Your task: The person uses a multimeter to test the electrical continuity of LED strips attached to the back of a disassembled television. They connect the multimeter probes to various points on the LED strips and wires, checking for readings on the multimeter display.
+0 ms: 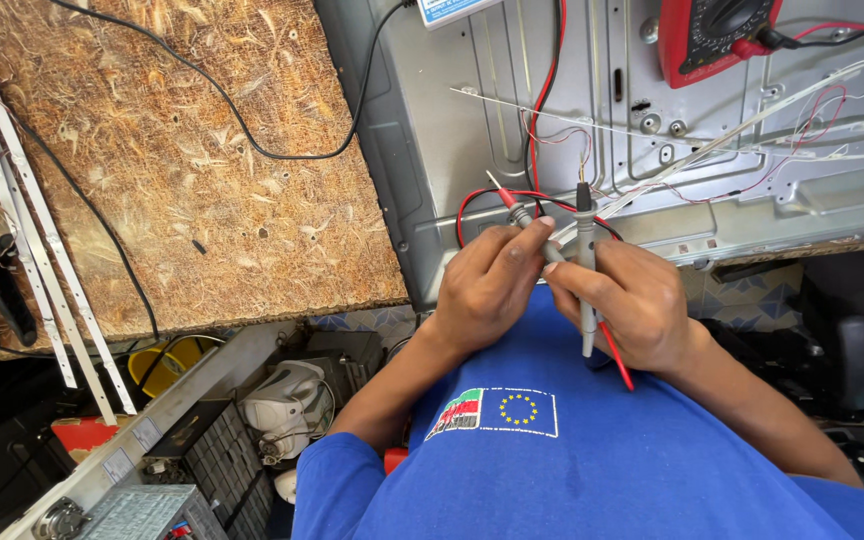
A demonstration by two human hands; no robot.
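My left hand (pixel 487 283) and my right hand (pixel 627 300) are held close together just above my blue shirt, at the near edge of a grey metal panel (pixel 432 150). My right hand grips a grey-black test probe (pixel 585 250) upright, tip pointing at the panel. A red-tipped probe (pixel 512 205) runs slanted under the fingers of both hands, its red end showing below my right hand. Red and black leads (pixel 542 90) run up the panel to a red multimeter (pixel 717 35).
Thin white strips with wires (pixel 752 130) lie across the panel. A chipboard tabletop (pixel 182 160) at the left carries a black cable (pixel 252 140) and white strips (pixel 32 260) at its left edge. Below it, boxes, a yellow tub (pixel 167 362) and metal parts crowd the floor.
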